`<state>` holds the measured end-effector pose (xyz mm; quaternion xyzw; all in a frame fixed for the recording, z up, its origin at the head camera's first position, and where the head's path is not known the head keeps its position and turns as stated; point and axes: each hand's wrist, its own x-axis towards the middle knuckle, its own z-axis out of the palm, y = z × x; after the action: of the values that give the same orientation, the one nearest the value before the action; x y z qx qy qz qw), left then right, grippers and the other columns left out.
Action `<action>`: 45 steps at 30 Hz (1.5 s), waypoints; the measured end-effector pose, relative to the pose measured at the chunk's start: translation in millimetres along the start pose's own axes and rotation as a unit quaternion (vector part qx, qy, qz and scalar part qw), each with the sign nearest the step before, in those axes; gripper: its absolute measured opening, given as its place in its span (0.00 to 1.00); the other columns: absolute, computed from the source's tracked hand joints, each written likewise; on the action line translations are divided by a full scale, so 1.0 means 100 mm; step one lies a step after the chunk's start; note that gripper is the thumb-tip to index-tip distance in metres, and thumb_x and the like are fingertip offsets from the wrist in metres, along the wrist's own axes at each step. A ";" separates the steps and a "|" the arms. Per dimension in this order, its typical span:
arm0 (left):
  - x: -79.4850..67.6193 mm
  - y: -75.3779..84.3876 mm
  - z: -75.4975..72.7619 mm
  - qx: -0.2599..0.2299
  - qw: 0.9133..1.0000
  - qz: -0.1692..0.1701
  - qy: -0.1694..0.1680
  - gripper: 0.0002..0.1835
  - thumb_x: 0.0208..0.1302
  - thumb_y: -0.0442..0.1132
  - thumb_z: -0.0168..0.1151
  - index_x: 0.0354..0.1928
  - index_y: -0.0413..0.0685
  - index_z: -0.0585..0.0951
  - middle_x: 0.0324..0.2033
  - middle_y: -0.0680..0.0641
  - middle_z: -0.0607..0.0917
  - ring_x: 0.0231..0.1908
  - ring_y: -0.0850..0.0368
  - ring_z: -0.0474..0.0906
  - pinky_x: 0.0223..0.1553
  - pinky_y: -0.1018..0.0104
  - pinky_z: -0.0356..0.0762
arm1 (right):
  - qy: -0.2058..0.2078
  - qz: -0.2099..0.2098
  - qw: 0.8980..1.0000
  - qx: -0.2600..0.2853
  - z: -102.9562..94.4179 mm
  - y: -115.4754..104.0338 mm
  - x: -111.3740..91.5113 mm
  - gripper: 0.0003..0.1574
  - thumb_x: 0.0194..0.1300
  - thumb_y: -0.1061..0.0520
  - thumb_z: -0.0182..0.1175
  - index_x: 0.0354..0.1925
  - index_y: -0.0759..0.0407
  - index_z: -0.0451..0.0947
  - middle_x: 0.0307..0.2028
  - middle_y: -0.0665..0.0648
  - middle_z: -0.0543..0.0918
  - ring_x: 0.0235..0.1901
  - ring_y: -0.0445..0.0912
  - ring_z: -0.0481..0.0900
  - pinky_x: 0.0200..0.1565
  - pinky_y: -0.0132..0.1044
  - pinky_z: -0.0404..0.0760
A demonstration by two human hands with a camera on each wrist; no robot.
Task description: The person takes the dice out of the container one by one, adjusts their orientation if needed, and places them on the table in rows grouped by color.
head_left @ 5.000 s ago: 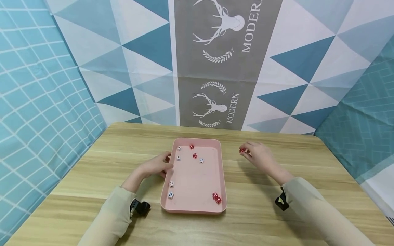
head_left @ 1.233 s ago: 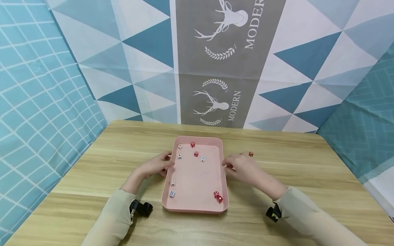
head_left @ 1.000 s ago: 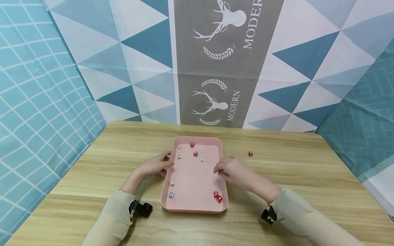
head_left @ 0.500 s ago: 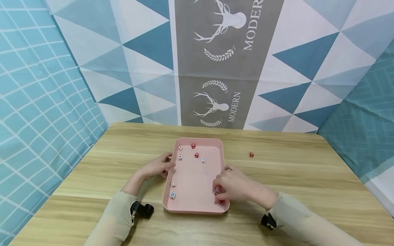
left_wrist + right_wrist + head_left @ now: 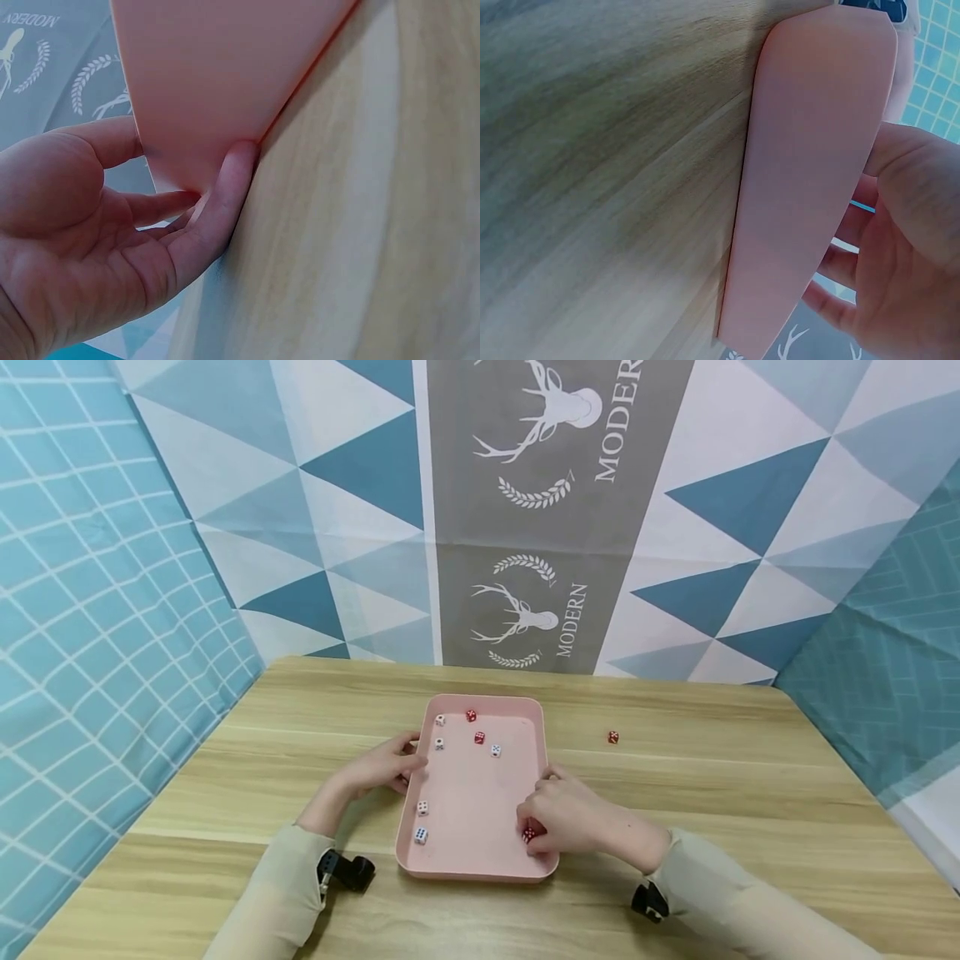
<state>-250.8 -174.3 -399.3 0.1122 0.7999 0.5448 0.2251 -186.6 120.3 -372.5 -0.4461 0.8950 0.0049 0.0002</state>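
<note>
A pink tray [image 5: 471, 870] lies on the table with red and white dice in it. My left hand [image 5: 381, 763] grips its left wall, thumb over the rim and fingers against the outer side, as the left wrist view shows. Over the tray's near right corner, my right hand [image 5: 564, 814] has its fingers curled round a red die [image 5: 528, 834], thumb and fingertips right at it. Another red die there is hidden by the hand. From the right wrist view, the tray's outer wall [image 5: 814, 150] hides the fingertips.
White dice [image 5: 422, 836] stand along the tray's left side, with another white die [image 5: 496, 751] farther in. Red dice [image 5: 479, 737] sit near its far end. One red die [image 5: 613, 737] lies on the wooden table [image 5: 720, 793], right of the tray. Patterned cloth [image 5: 360, 568] hangs behind.
My right hand put a red die down on the table right of the tray, then came back over the tray's near right corner to the red dice. The left hand stays on the tray.
</note>
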 end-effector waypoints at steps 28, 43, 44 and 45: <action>0.01 0.00 0.00 0.005 1.000 -0.002 0.001 0.32 0.64 0.37 0.50 0.67 0.38 0.52 0.46 0.36 0.69 0.33 0.54 0.77 0.32 0.58 0.81 | 0.072 0.007 0.997 0.018 -0.01 0.05 -0.04 0.04 0.52 0.54 0.61 0.31 0.47 0.76 0.24 0.41 0.74 0.28 0.36 0.71 0.51 0.42 0.66; -0.01 0.02 0.01 0.009 1.000 -0.001 -0.001 0.31 0.65 0.37 0.49 0.67 0.37 0.51 0.47 0.35 0.69 0.34 0.54 0.77 0.34 0.58 0.81 | 0.145 0.041 0.988 0.017 -0.15 0.26 -0.15 0.09 0.51 0.60 0.60 0.33 0.49 0.78 0.31 0.45 0.77 0.33 0.39 0.75 0.42 0.44 0.72; -0.01 0.02 0.01 0.009 1.000 -0.002 -0.001 0.31 0.65 0.37 0.49 0.67 0.37 0.52 0.47 0.35 0.69 0.34 0.54 0.77 0.34 0.58 0.81 | 0.148 0.044 0.988 0.014 -0.15 0.27 -0.16 0.08 0.51 0.60 0.60 0.33 0.50 0.78 0.31 0.46 0.77 0.32 0.40 0.74 0.42 0.44 0.71; 0.00 0.02 0.01 0.009 1.000 -0.002 0.000 0.31 0.65 0.37 0.49 0.67 0.38 0.52 0.47 0.35 0.69 0.34 0.54 0.77 0.34 0.58 0.81 | 0.153 0.048 0.987 0.013 -0.15 0.29 -0.17 0.08 0.51 0.60 0.60 0.33 0.50 0.78 0.30 0.46 0.77 0.32 0.40 0.74 0.42 0.44 0.71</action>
<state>-250.2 -172.8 -397.6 0.1128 0.8050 0.5371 0.2253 -199.5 151.3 -356.8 -0.3978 0.9050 -0.0746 -0.1311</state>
